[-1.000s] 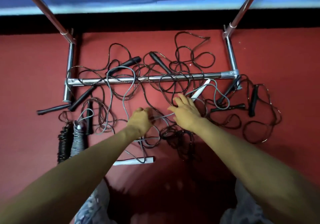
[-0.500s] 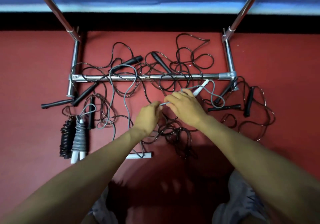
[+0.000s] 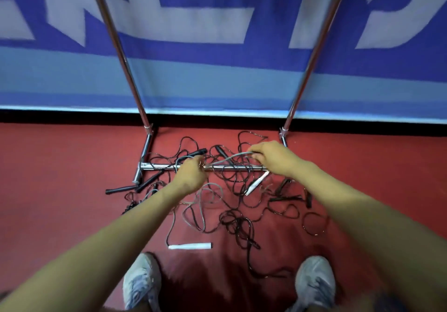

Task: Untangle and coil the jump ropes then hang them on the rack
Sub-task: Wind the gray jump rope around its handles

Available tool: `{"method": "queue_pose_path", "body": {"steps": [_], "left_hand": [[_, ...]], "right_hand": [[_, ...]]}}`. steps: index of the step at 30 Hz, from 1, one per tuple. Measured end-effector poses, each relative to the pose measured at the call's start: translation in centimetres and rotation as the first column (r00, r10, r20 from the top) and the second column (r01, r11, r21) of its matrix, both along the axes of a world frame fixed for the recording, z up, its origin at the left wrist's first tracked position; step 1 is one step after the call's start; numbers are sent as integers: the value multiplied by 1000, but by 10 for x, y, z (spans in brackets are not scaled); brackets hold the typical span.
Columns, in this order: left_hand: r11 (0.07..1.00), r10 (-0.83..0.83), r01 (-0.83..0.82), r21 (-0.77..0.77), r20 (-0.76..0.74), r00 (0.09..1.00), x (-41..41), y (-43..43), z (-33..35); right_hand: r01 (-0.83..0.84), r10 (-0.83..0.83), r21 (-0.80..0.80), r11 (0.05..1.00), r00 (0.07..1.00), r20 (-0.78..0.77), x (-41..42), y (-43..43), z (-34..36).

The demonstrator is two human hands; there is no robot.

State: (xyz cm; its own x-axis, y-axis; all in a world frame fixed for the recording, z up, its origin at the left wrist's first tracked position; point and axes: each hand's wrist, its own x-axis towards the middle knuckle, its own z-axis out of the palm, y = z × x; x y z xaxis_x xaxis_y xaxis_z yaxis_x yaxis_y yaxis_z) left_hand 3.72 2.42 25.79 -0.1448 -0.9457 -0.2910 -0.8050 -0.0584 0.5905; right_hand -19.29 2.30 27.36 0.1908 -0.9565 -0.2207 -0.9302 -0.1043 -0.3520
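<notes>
- Above the rack crossbar (image 3: 232,167), a span of the grey jump rope (image 3: 229,157) is held taut. The left hand (image 3: 191,178) and right hand (image 3: 273,158) are each clenched around it, presumably to draw it free of the black ropes (image 3: 238,222).
- One white handle (image 3: 257,183) is located just in front of the crossbar.
- A second white handle (image 3: 189,246) lies well in front of the crossbar.
- Bare floor (image 3: 60,178) is available beside either crossbar end.

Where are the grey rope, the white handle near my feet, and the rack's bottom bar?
grey rope (image 3: 229,158): head view, on its raised, taut span.
white handle (image 3: 189,246): head view, middle of its shaft.
bottom bar (image 3: 160,166): head view, bare stretch near its left end.
</notes>
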Motion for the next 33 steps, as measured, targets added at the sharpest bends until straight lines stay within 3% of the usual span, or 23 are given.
{"method": "queue_pose_path", "body": {"steps": [5,11,13,15,19,21,22,24,25,26,31,33], "left_hand": [[977,-182,157,-147,-173,968,-12,27,69],[953,-273,231,-196,-222,936,-4,34,114],[984,-161,104,-146,-469,869,-3,32,125],[996,-8,-56,-72,-679,734,0,23,135],[961,209,-270,59,-795,569,20,0,145],[941,274,-326,93,-773,572,27,-8,140],[938,276,-344,45,-700,659,28,-12,135],[964,185,-231,-133,-289,939,27,-16,123],[978,111,-120,-174,-58,992,24,-14,117],[983,45,-34,-182,54,998,20,-11,111],[878,-299,264,-400,-27,954,-13,9,109],[863,-268,198,-465,-89,959,-16,9,116]], "right_hand": [[-158,170,-178,971,984,54,32,23,81],[-53,110,-302,952,978,176,42,55,106],[19,39,-220,975,966,255,36,58,100],[51,-23,-92,994,958,285,24,58,91],[85,-102,92,992,974,201,4,50,70],[144,-160,110,983,975,152,1,42,62],[173,-184,86,981,972,148,1,37,60],[183,-180,-10,983,971,155,7,29,64],[155,-142,-67,986,976,164,11,26,68],[107,-86,-115,988,981,171,16,24,75],[-106,145,-273,956,981,127,36,23,96],[-39,104,-287,957,971,217,37,23,101]]}}
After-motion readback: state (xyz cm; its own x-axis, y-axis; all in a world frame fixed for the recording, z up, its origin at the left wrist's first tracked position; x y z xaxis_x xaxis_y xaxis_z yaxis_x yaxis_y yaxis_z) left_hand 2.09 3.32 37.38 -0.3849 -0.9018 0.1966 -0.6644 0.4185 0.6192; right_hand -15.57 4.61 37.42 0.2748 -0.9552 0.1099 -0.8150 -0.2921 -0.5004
